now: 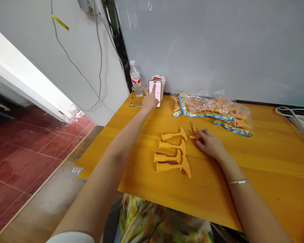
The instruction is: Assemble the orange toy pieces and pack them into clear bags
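Gently, the left hand [149,102] rests one straight finger on a phone [157,96] while the right hand [210,144] curls its fingers [200,134] against an orange plastic piece [193,136].

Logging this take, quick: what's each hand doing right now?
Left hand: holding nothing, index finger touching the phone screen.
Right hand: curled over a small orange plastic piece; whether it grips it cannot be told.

Glossy moulded orange plastic pieces [173,135], smooth varnished wood tabletop [268,168], crinkly clear plastic bag [207,108]
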`<state>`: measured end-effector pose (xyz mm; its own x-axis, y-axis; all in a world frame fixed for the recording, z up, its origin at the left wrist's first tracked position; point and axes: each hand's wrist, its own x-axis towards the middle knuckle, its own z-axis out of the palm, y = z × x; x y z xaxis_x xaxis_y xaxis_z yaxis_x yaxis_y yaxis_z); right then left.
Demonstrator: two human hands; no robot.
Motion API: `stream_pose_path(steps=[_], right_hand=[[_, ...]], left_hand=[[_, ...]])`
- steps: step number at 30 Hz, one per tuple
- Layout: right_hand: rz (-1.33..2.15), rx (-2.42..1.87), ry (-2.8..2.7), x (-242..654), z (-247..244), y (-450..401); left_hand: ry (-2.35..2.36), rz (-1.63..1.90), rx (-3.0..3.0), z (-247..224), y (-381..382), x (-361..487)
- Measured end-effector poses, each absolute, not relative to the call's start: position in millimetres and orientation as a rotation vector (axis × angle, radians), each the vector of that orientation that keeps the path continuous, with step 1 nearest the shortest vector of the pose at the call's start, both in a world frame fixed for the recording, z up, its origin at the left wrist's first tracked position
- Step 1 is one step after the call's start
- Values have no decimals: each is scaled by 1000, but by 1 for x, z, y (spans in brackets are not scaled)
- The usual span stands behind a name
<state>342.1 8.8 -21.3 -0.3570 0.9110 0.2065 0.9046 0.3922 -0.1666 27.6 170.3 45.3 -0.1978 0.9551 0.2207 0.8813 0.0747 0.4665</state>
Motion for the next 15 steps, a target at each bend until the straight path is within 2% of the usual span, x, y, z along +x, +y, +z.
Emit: stream_pose_path(steps=[8, 15], right_hand=[[31, -1613, -2373, 342, -21, 8], [80, -1582, -2359, 342, -22, 9]], left_hand=[[2082, 911, 1994, 44, 144, 23], [1632, 1057, 1965, -1, 73, 39]])
